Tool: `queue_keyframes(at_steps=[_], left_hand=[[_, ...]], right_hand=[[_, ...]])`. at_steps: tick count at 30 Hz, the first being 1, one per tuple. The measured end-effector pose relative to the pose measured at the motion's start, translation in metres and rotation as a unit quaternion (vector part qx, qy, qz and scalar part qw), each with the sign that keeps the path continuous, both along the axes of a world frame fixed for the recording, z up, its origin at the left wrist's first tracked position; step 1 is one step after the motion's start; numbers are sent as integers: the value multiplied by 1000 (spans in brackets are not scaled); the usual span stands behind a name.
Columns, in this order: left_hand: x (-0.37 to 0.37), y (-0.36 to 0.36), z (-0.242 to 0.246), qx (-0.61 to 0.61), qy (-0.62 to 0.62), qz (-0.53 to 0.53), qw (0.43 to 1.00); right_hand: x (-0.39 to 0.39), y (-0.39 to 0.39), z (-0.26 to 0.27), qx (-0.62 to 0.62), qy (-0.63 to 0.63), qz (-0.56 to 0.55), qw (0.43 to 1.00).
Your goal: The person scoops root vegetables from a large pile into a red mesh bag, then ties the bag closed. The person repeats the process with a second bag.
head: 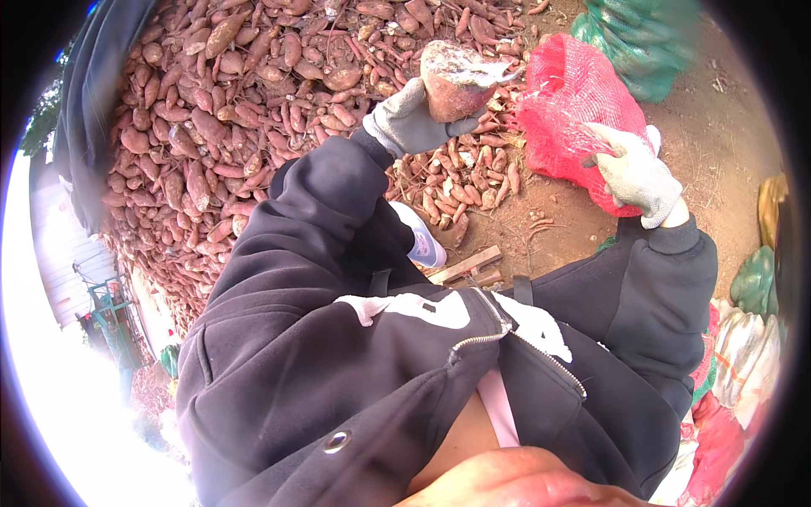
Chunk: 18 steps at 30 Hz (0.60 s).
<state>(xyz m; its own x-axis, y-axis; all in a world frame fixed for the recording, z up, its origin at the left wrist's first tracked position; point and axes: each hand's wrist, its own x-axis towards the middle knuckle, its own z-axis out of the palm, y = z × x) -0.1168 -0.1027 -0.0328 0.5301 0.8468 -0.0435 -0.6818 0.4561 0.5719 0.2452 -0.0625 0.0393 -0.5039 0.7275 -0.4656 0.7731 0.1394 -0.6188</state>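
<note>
My left hand [412, 123], in a grey-white work glove, holds a large sweet potato [453, 101] from below. One end of the root looks pale, rough and broken, with a white point towards the bag. In my right hand [633, 171], also gloved, the edge of a red mesh sack [583, 89] is gripped. The sack hangs in loose folds over the soil, just right of the sweet potato. What lies inside it cannot be seen. Beneath my left hand is a small heap of thin sweet potatoes [469, 174].
A big pile of sweet potatoes [209, 127] fills the left and far side. A filled green mesh sack [640, 51] stands beyond the red one. A shoe [418, 237] and a wooden piece [472, 263] are below. White sacks [741, 348] lie at right; dark cloth [95, 108] hangs left.
</note>
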Motion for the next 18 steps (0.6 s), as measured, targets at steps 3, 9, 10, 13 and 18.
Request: queue_keyframes(at_steps=[3,9,10,13,18], left_hand=[[17,0,-1,-3,-27,-11,1000],[48,41,-1,-59,-116,16,991],[53,56,-2,-70,-100,47,991],[63,101,-8,-50,-87,110,989],[74,162,-9,49,33,129,990]], right_hand=[[3,-5,5,-16,22,-17,999],[5,-29,17,146,28,79,986],[4,-32,16,74,38,40,996],[2,-35,7,100,7,61,993],[10,-22,-18,-35,-48,-23,998]])
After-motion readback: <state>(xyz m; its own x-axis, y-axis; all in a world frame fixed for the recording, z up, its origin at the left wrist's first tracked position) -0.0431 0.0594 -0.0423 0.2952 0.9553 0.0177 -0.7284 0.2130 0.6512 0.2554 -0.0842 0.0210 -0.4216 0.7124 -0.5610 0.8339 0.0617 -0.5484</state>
